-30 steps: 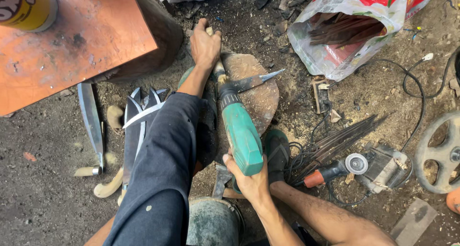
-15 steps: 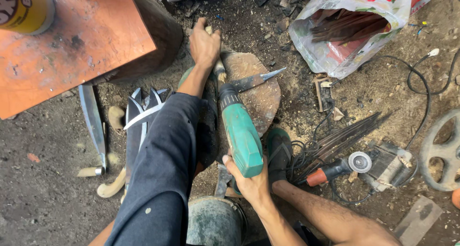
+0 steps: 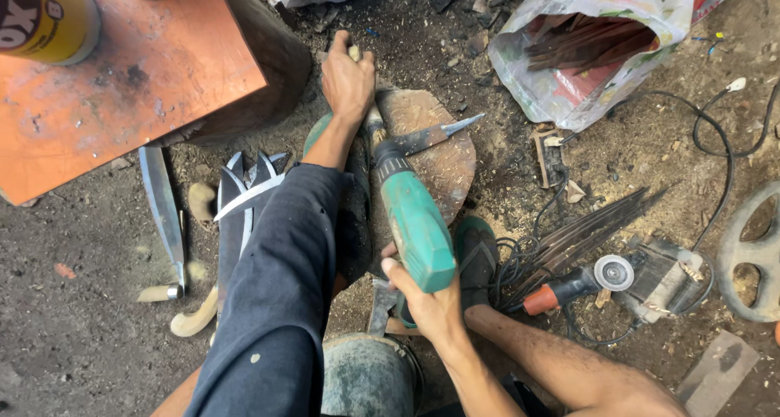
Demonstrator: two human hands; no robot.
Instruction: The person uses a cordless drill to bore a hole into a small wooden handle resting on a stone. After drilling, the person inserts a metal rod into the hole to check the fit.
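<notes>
On the dirt floor, beside an orange-topped wooden block (image 3: 146, 84), a round wooden stump (image 3: 435, 153) is used as a work surface, and across it a knife blade (image 3: 431, 137) is laid with its pointed tip toward the right. A green power drill (image 3: 414, 222) is held by the right hand (image 3: 426, 303) — its fingers are wrapped firmly around the rear of the body — and is aimed forward at the butt end of the blade. The left hand (image 3: 348, 80), reaching out of a dark blue sleeve (image 3: 280, 287), is closed tightly over a pale handle piece (image 3: 354, 53) at the far edge of the stump. Over the last second almost nothing has shifted: both grips and the drill's line have been kept as they were, which suggests that steady drilling pressure is being maintained rather than a new step begun. The blade looks dull grey, unpolished and narrow. Finished knives (image 3: 244, 197) lie to the left — an angle grinder (image 3: 581, 283) and a bundle of metal strips (image 3: 593, 226) to the right, near a torn bag (image 3: 601, 51).
</notes>
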